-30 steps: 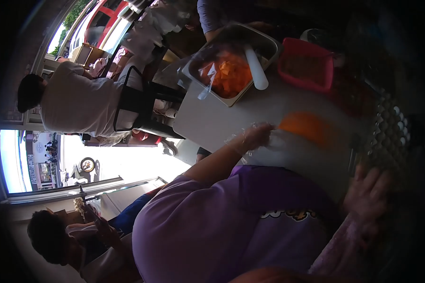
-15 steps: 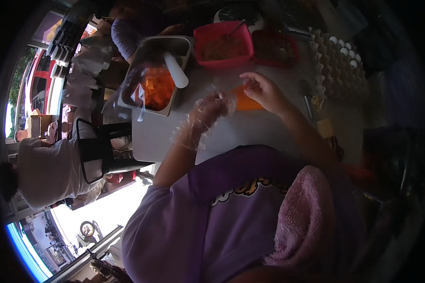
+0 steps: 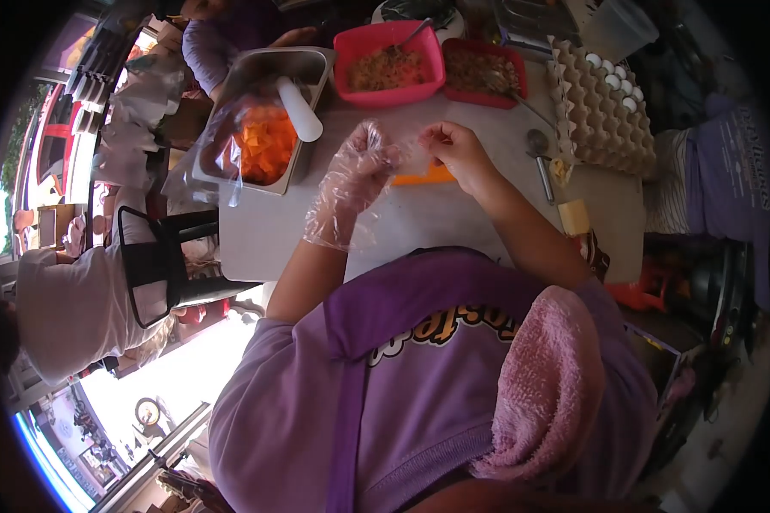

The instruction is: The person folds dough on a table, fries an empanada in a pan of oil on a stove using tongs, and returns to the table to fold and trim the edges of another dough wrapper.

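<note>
My left hand (image 3: pixel 359 167), inside a loose clear plastic glove, is raised over the table with its fingers closed on thin clear plastic (image 3: pixel 412 150). From the right, my bare right hand (image 3: pixel 458 152) pinches the same plastic between thumb and fingers. Just beneath the hands an orange flat piece (image 3: pixel 426 175) lies on the pale table (image 3: pixel 479 227), partly covered by them. To the left, a metal tray (image 3: pixel 295 175) holds orange pieces (image 3: pixel 266 147), with a white handle (image 3: pixel 299 109) across it and clear plastic over its left side.
Behind my hands are a pink bowl of food (image 3: pixel 389 94) and a red container (image 3: pixel 485 73). Egg trays (image 3: pixel 603 120) with several eggs, a metal utensil (image 3: pixel 541 158) and a yellow block (image 3: pixel 574 217) are at right. A person in purple (image 3: pixel 222 47) is beyond the tray.
The view has turned and settled over the table. My right hand came from the right edge to beside my left hand, and its spread fingers have closed on the plastic.
</note>
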The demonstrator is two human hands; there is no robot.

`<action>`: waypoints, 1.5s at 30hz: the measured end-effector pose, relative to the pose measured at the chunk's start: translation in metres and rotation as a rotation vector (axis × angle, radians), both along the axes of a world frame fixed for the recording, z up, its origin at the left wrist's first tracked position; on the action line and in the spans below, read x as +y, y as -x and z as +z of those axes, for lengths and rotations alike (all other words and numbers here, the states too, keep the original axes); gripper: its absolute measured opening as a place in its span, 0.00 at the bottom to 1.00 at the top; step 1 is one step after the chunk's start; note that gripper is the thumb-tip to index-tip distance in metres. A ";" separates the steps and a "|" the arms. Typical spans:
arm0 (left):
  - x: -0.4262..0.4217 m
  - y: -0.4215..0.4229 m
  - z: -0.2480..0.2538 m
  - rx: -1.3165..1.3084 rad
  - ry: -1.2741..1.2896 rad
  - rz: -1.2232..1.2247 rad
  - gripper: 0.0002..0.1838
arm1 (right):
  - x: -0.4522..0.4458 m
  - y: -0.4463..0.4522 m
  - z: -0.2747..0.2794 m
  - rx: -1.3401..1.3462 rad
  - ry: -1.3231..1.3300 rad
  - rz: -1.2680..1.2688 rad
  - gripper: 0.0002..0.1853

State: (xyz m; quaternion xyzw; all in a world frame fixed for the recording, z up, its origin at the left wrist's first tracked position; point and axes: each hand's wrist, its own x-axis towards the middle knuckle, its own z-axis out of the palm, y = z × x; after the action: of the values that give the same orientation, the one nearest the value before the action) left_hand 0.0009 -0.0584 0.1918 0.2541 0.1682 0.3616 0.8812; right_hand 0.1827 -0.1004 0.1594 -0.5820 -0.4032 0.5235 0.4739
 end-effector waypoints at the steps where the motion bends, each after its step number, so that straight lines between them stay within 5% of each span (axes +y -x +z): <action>1: -0.001 -0.002 -0.008 0.333 -0.299 0.142 0.10 | 0.000 0.001 -0.001 0.157 0.013 -0.036 0.10; 2: -0.002 -0.002 -0.014 0.668 -0.596 0.282 0.13 | -0.001 0.002 -0.001 0.312 0.027 -0.071 0.08; 5: 0.001 0.005 -0.025 1.000 -0.665 0.233 0.19 | -0.005 0.001 0.016 0.693 0.057 -0.045 0.07; 9: 0.003 0.008 -0.033 0.969 -0.484 0.092 0.22 | -0.011 0.001 0.015 0.859 0.129 -0.010 0.09; 11: -0.001 0.005 -0.026 0.837 -0.373 0.108 0.21 | -0.014 -0.004 0.004 1.199 0.189 0.401 0.09; 12: -0.002 0.003 -0.025 0.838 -0.368 0.107 0.21 | -0.016 -0.006 0.000 1.201 0.193 0.400 0.09; 14: -0.001 0.000 -0.023 0.525 0.158 -0.066 0.20 | -0.018 -0.006 0.005 1.025 0.223 0.259 0.09; 15: -0.002 0.000 -0.020 0.525 0.159 -0.066 0.20 | -0.018 -0.003 0.008 1.025 0.224 0.259 0.09; 17: -0.004 0.002 -0.014 0.220 0.439 -0.045 0.19 | -0.016 0.005 0.016 0.799 0.166 -0.017 0.08; 23: -0.007 0.007 -0.027 -0.274 0.472 -0.175 0.23 | -0.016 0.003 -0.033 0.954 0.215 0.034 0.10; 27: -0.025 -0.006 -0.008 -0.268 0.486 -0.112 0.31 | -0.023 0.024 -0.010 0.875 0.253 -0.123 0.14; 30: -0.030 -0.008 -0.007 -0.429 0.400 -0.324 0.37 | -0.026 0.025 -0.004 0.941 0.155 -0.008 0.16; 32: -0.031 -0.009 -0.006 -0.540 0.429 -0.332 0.45 | -0.027 0.024 -0.003 1.262 0.076 0.174 0.17; 36: -0.028 -0.004 -0.012 -0.577 0.563 -0.356 0.45 | -0.030 0.025 -0.052 1.379 0.138 0.261 0.18; 39: -0.029 -0.002 -0.003 -0.418 0.404 -0.360 0.44 | -0.032 0.022 -0.091 1.613 0.299 0.356 0.20; 41: -0.031 -0.001 0.003 -0.313 0.298 -0.363 0.44 | -0.023 0.021 -0.097 1.423 -0.021 0.452 0.22; 45: -0.028 0.002 0.006 -0.157 0.133 -0.364 0.43 | -0.023 0.005 -0.019 1.066 -0.027 0.493 0.33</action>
State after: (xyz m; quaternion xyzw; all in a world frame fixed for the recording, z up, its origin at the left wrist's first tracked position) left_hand -0.0009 -0.0866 0.1981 0.1926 0.0738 0.2033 0.9571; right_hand 0.1775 -0.1233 0.1405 -0.1213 -0.2394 0.8336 0.4827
